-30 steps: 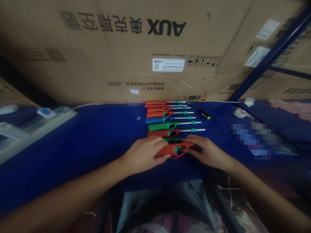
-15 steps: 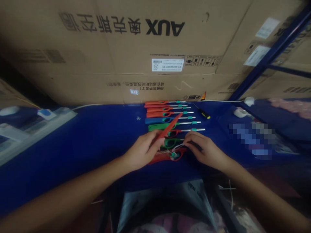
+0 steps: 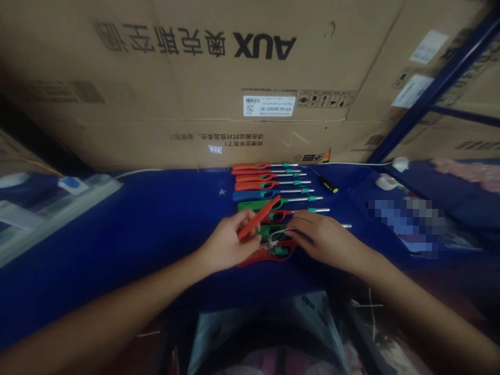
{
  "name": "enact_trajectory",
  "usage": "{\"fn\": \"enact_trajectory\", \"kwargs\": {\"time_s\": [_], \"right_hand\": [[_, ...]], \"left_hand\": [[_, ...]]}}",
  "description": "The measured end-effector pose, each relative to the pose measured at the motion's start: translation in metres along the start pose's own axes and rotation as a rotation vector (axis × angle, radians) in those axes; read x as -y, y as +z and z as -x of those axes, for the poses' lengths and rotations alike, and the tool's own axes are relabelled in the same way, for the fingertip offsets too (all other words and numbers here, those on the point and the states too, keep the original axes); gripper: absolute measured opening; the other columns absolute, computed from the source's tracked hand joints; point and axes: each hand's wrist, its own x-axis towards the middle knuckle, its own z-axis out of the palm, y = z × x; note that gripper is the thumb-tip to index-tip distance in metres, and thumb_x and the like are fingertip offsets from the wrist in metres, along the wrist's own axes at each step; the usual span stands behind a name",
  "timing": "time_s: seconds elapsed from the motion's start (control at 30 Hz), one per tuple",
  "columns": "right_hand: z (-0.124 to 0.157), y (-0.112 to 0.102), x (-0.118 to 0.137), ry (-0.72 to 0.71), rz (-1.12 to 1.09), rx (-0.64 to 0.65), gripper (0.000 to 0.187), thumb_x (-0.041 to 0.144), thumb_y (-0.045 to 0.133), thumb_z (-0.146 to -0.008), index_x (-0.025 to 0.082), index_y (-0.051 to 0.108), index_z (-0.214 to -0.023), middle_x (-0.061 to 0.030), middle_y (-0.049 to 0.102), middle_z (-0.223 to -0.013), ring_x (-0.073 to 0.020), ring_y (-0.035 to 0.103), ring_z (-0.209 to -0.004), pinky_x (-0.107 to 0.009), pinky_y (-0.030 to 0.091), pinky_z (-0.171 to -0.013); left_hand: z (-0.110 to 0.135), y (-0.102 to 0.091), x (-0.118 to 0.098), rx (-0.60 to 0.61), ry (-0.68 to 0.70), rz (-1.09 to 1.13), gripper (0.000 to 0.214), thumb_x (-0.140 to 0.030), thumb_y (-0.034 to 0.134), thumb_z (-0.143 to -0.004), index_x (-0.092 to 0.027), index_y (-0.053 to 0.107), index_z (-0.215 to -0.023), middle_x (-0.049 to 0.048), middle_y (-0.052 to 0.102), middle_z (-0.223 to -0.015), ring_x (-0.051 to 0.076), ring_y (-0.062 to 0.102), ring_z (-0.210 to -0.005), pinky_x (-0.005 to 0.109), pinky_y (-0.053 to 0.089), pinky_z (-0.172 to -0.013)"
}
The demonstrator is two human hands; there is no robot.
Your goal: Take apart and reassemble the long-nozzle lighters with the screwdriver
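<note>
Fingers of my left hand [image 3: 226,244] are closed on a red lighter-handle shell [image 3: 261,216], which tilts up to the right. Below it, an opened red lighter handle [image 3: 258,257] with a green trigger part [image 3: 279,251] lies on the blue table. My right hand [image 3: 324,235] pinches thin white wires [image 3: 282,233] that loop over this handle. Behind both hands, several long-stemmed lighters lie in a row, among them a green one [image 3: 260,205], a blue one [image 3: 250,195] and an orange one [image 3: 250,186]. The hands partly cover the nearest ones.
A yellow-and-black screwdriver [image 3: 328,184] lies right of the row. A large cardboard box [image 3: 175,104] stands along the back, beside a blue metal post [image 3: 414,104]. White blocks [image 3: 72,185] are at the left, and a blurred-out patch [image 3: 406,226] at the right.
The red shell in my left hand has come down and left, nearer the opened handle. My right hand has shifted slightly left with the wires.
</note>
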Motion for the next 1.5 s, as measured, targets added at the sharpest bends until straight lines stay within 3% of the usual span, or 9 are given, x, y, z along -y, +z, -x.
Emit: {"fn": "enact_trajectory", "kwargs": {"time_s": [0.2, 0.4, 0.5, 0.8, 0.93, 1.1, 1.23, 1.37, 1.5], "right_hand": [[-0.015, -0.019, 0.006, -0.052, -0.116, -0.06, 0.019, 0.025, 0.046, -0.101, 0.019, 0.064, -0.098, -0.0072, 0.067, -0.091, -0.0191, 0.061, -0.085, -0.032, 0.048, -0.075], [-0.019, -0.027, 0.01, -0.091, -0.154, -0.135, 0.016, 0.018, 0.05, -0.097, 0.019, 0.063, -0.087, -0.0044, 0.062, -0.078, -0.0161, 0.058, -0.073, -0.028, 0.045, -0.066], [-0.015, -0.026, 0.008, -0.078, -0.209, -0.181, 0.014, 0.014, 0.052, -0.093, 0.02, 0.062, -0.085, -0.0037, 0.064, -0.079, -0.0148, 0.059, -0.072, -0.027, 0.045, -0.065], [-0.002, -0.046, -0.007, 0.176, -0.305, -0.385, 0.019, 0.025, 0.056, -0.093, 0.022, 0.054, -0.075, 0.0009, 0.05, -0.064, -0.0127, 0.044, -0.054, -0.028, 0.032, -0.049], [0.002, -0.042, -0.006, 0.152, -0.33, -0.258, 0.013, 0.025, 0.052, -0.096, 0.022, 0.055, -0.083, 0.0002, 0.053, -0.07, -0.0128, 0.046, -0.06, -0.027, 0.037, -0.055], [-0.007, -0.009, 0.017, 0.21, -0.449, -0.161, 0.015, 0.03, 0.041, -0.103, 0.023, 0.049, -0.093, 0.0017, 0.051, -0.073, -0.0115, 0.045, -0.06, -0.024, 0.038, -0.057], [-0.017, 0.006, 0.029, 0.221, -0.557, -0.117, 0.016, 0.036, 0.041, -0.103, 0.023, 0.047, -0.097, 0.0007, 0.056, -0.077, -0.012, 0.049, -0.064, -0.024, 0.039, -0.058], [-0.025, 0.012, 0.033, 0.253, -0.508, -0.032, 0.034, 0.045, 0.064, -0.089, 0.022, 0.045, -0.105, -0.0029, 0.064, -0.091, -0.016, 0.059, -0.075, -0.026, 0.044, -0.064], [-0.029, 0.015, 0.036, 0.261, -0.492, -0.008, 0.032, 0.028, 0.06, -0.088, 0.023, 0.045, -0.115, -0.0049, 0.068, -0.098, -0.0183, 0.064, -0.078, -0.027, 0.044, -0.064]], "left_hand": [[0.001, 0.004, -0.003, 0.052, 0.052, -0.046, 0.038, -0.032, 0.078, -0.074, -0.018, 0.064, -0.106, 0.0016, 0.069, -0.091, 0.013, 0.061, -0.073, 0.028, 0.052, -0.071], [0.002, 0.002, -0.001, 0.1, 0.095, -0.099, 0.021, -0.033, 0.076, -0.08, -0.015, 0.068, -0.088, 0.0014, 0.071, -0.079, 0.014, 0.064, -0.068, 0.027, 0.052, -0.065], [0.001, -0.002, -0.007, 0.112, 0.103, -0.109, 0.013, -0.028, 0.073, -0.082, -0.016, 0.07, -0.089, 0.0032, 0.074, -0.09, 0.017, 0.068, -0.082, 0.029, 0.054, -0.077], [-0.001, -0.017, -0.007, 0.081, -0.015, -0.347, 0.015, -0.032, 0.073, -0.082, -0.017, 0.071, -0.084, 0.0042, 0.073, -0.085, 0.02, 0.068, -0.076, 0.033, 0.053, -0.073], [-0.002, -0.017, -0.014, 0.092, -0.151, 0.003, 0.02, -0.033, 0.073, -0.08, -0.018, 0.072, -0.094, 0.0028, 0.075, -0.088, 0.017, 0.07, -0.075, 0.032, 0.055, -0.073], [0.0, -0.008, -0.022, 0.051, -0.261, 0.358, 0.027, -0.033, 0.082, -0.072, -0.017, 0.07, -0.09, 0.003, 0.075, -0.085, 0.015, 0.067, -0.071, 0.027, 0.053, -0.066], [0.0, -0.005, -0.016, -0.049, -0.396, 0.421, 0.038, -0.036, 0.086, -0.067, -0.017, 0.07, -0.096, 0.0017, 0.071, -0.08, 0.01, 0.059, -0.062, 0.019, 0.039, -0.049], [0.0, -0.003, -0.01, -0.039, -0.42, 0.497, 0.04, -0.038, 0.084, -0.07, -0.017, 0.072, -0.102, 0.002, 0.069, -0.082, 0.006, 0.051, -0.057, 0.018, 0.03, -0.045], [0.0, -0.001, -0.011, -0.028, -0.422, 0.492, 0.043, -0.038, 0.085, -0.068, -0.018, 0.073, -0.104, 0.0017, 0.07, -0.08, 0.006, 0.05, -0.055, 0.018, 0.029, -0.045]]}}
